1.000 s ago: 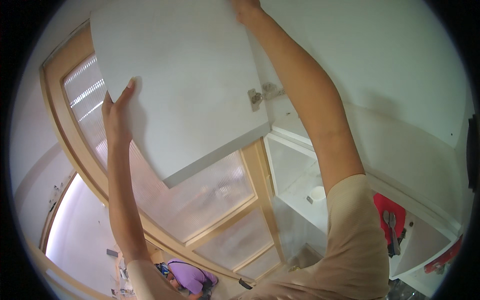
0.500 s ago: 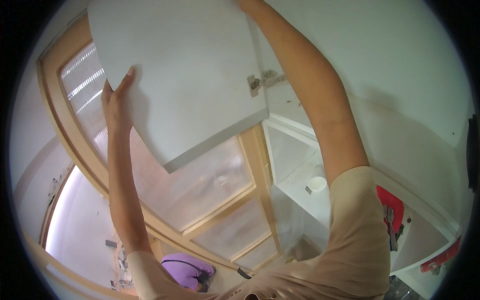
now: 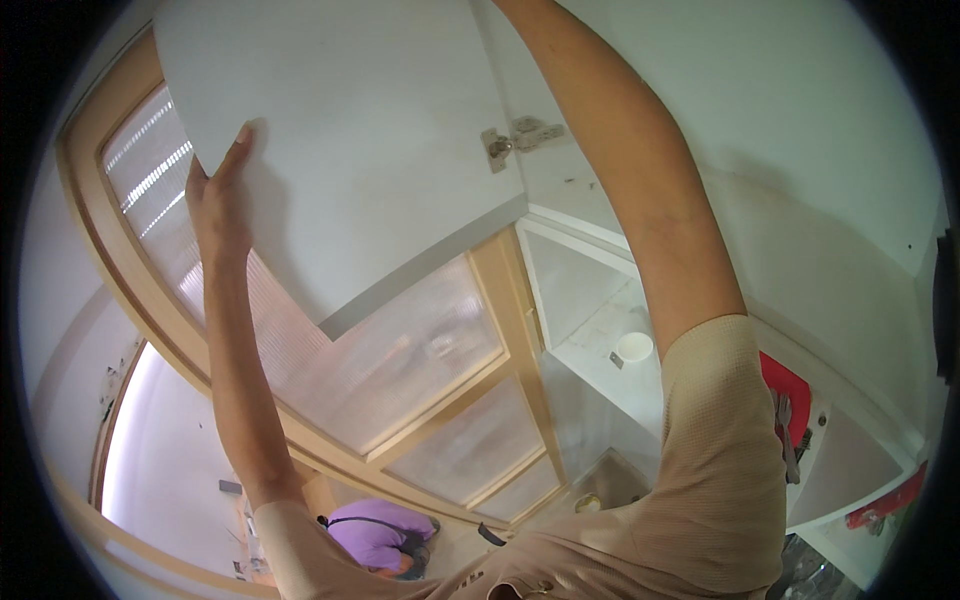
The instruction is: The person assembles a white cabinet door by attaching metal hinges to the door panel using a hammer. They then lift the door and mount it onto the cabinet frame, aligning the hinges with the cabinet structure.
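A large white cabinet door (image 3: 350,160) hangs open in front of me, its lower edge tilted. My left hand (image 3: 222,195) is closed on the door's left edge; the thumb lies on the near face and the fingers are hidden behind the panel. A metal hinge (image 3: 512,144) joins the door's right side to the white cabinet wall. My right arm (image 3: 640,170) reaches up past the hinge, and its hand is beyond the top of the picture.
Behind the door stands a wooden-framed door (image 3: 480,400) with ribbed panes. A white cup (image 3: 634,347) sits on a shelf below my right arm. Farther right lie a red item (image 3: 786,385) and metal tools (image 3: 784,430). A person in purple (image 3: 375,532) bends low at the bottom left.
The cabinet door and my left hand appear slightly farther left and higher. My right wrist has left the top of the picture. The person in purple has shifted a little right.
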The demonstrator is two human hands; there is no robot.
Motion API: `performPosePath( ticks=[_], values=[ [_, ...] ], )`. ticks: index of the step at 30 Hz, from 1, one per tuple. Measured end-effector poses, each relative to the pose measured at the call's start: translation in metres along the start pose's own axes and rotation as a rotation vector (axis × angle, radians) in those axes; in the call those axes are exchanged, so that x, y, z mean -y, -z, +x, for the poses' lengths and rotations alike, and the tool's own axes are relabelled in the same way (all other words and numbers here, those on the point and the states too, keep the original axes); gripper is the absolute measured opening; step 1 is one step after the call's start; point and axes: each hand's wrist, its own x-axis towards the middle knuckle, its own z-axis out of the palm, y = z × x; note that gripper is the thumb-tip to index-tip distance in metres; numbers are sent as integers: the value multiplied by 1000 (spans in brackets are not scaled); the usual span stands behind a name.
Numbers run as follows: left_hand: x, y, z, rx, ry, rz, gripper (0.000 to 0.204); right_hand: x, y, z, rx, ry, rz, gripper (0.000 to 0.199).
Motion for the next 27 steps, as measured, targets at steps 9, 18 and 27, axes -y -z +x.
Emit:
performPosePath(
  ticks=[9,18,27],
  values=[
    [-9,-3,-9,0,-13,-23,62,-62,-23,36,174,92,-33,46],
    [-8,7,-5,9,23,-52,58,-78,-1,34,148,-35,246,51],
    [-9,-10,-10,-7,36,-50,59,-103,-45,100,-52,251,284,31]
  ],
)
